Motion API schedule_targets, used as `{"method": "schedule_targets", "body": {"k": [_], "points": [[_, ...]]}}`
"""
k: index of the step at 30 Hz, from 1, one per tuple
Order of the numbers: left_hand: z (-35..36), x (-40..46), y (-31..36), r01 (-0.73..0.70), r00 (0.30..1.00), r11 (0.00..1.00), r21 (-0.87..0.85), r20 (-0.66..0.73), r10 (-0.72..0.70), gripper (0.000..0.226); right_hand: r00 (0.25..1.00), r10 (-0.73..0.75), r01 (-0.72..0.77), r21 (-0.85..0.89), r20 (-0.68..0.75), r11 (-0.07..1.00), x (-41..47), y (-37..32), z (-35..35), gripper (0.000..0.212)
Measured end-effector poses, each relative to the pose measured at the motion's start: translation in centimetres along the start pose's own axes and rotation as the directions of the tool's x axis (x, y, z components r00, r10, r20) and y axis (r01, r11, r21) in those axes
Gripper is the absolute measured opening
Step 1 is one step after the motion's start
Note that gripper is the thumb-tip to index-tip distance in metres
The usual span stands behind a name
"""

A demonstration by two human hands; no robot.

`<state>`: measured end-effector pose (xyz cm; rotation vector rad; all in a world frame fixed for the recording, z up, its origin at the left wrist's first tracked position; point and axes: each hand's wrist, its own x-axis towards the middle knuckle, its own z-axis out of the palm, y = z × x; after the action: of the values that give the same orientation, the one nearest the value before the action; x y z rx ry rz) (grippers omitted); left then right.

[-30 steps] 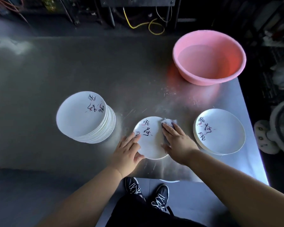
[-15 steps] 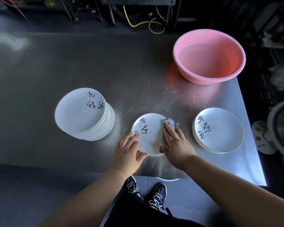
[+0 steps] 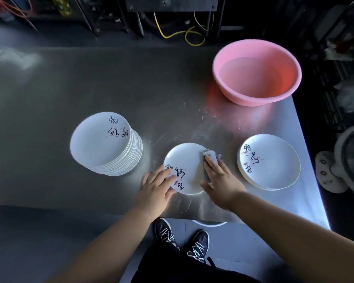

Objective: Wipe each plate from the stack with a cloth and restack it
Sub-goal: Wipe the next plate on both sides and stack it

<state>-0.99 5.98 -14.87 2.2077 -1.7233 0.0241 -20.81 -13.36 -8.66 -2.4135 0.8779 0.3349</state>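
1. Plate in work (image 3: 187, 167): white and round, with black brush-lettering and small pink leaf marks on its near-left part; it lies flat near the table's (image 3: 90, 84) front edge, about midway along it.
2. Cloth (image 3: 211, 155): small, grey, bunched; it lies on the plate's far-right rim, part of it hidden beneath fingers.
3. Right hand (image 3: 220, 180): fingers straight, pressing the cloth flat against the plate's right side; the thumb lies near the plate's front rim.
4. Left hand (image 3: 157, 185): fingers laid straight over the plate's near-left rim, steadying it; nothing is gripped.
5. Tall stack (image 3: 105, 144): many like plates, towards the left along the front edge, apparently unwiped.
6. Short stack (image 3: 269, 161): a few like plates by the right edge, just beside the right hand.
7. Governing relation: the short stack lies to the right of the plate, nearer the right hand, so restacking probably goes that way.
8. Pink basin (image 3: 256, 72): at the far-right corner.
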Motion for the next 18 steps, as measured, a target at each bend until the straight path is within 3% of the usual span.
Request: {"method": "schedule_targets", "body": {"k": [6,11,14,18], "points": [[0.8,-0.1,0.5,0.014,0.997,0.997,-0.076,-0.069,-0.019,0.030,0.993,0.054,-0.044,-0.088,0.105,0.995,-3.9,-2.7,3.4,0.088],[0.6,0.2,1.4,0.078,0.996,0.995,-0.064,-0.040,-0.081,0.032,1.000,0.013,-0.013,-0.001,-0.023,1.000,-0.1,0.2,0.5,0.076],[-0.1,0.7,2.9,0.122,0.992,0.991,-0.050,-0.021,-0.123,0.029,0.999,0.024,-0.024,0.015,-0.040,1.000,-0.1,0.0,0.9,0.079],[-0.6,1.5,4.8,0.190,0.981,0.981,-0.045,0.034,-0.189,0.036,0.995,0.033,-0.027,-0.068,0.094,0.997,-3.3,-1.6,3.7,0.089]]}}
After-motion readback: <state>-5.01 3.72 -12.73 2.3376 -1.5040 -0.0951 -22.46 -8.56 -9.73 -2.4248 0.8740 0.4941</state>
